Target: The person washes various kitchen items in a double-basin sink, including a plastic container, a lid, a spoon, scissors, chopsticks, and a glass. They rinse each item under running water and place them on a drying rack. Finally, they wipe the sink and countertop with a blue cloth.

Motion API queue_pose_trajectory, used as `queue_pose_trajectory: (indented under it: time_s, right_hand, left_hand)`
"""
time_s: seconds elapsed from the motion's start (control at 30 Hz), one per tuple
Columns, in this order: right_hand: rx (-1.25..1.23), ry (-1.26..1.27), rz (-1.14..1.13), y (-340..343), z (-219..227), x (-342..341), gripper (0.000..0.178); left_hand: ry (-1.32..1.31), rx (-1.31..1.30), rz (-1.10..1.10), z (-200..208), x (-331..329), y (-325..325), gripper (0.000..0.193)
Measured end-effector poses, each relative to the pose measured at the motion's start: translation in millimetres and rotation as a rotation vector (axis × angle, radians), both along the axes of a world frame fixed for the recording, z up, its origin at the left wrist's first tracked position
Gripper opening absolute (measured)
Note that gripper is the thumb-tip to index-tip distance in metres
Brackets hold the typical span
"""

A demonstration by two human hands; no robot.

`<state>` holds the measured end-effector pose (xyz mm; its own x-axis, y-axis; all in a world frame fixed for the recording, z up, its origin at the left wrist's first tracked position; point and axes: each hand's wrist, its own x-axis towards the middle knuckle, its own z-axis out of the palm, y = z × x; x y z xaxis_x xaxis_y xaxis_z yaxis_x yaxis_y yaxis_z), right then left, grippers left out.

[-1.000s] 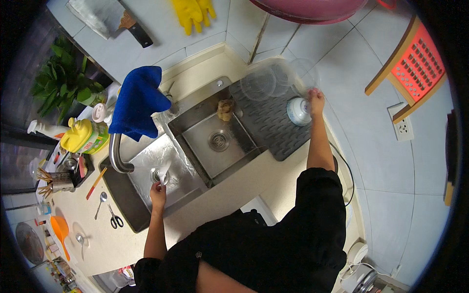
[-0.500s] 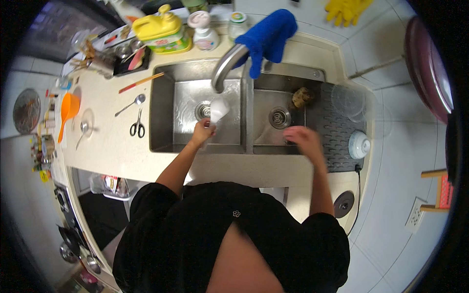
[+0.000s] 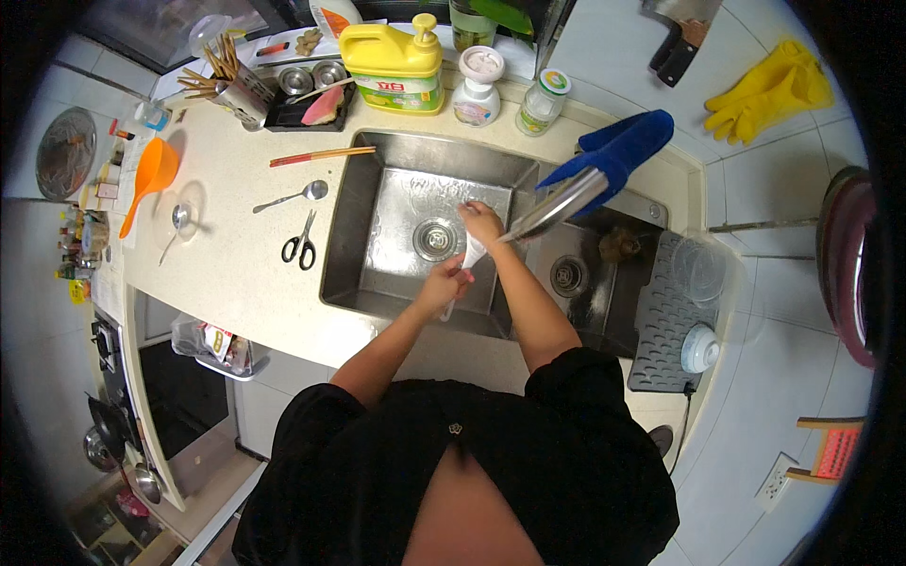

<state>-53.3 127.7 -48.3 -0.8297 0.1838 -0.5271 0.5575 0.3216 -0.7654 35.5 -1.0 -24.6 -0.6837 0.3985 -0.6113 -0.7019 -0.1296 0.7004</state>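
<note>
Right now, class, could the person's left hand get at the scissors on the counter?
Probably yes: the scissors lie uncovered, just past the sink's left wall, and nothing tall stands between. The left hand holds a white utensil, though, so it might need freeing first.

White spoon [image 3: 475, 252], partly hidden by left hand [image 3: 442, 289] and right hand [image 3: 483, 223]; faucet [image 3: 566, 200], partly under blue cloth [image 3: 630, 149]; cleaver [image 3: 687, 40], cropped at top.

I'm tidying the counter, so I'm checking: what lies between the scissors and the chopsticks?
A metal spoon lies on the counter between the scissors and the chopsticks; the head view shows it.
</note>
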Motion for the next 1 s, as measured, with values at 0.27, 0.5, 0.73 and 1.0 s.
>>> queue_pose_trajectory:
  time_s: [0.27, 0.5, 0.73, 1.0]
  right_hand:
    - [0.284, -0.133, -0.073, -26, -28, 27, 0.051]
    - [-0.325, -0.101, -0.155, 13, -48, 26, 0.043]
    - [-0.75, -0.204, 0.001, 4, 17, 29, 0.034]
    - [-0.909, -0.266, -0.093, 29, 70, 79, 0.027]
  left_hand:
    - [0.634, -0.374, 0.009, -49, -17, 32, 0.034]
    - [0.111, -0.282, 0.195, -39, -56, 8, 0.029]
    - [-0.089, 0.174, 0.228, -21, -113, 27, 0.034]
    - [-0.162, 0.189, 0.181, -37, -107, 35, 0.028]
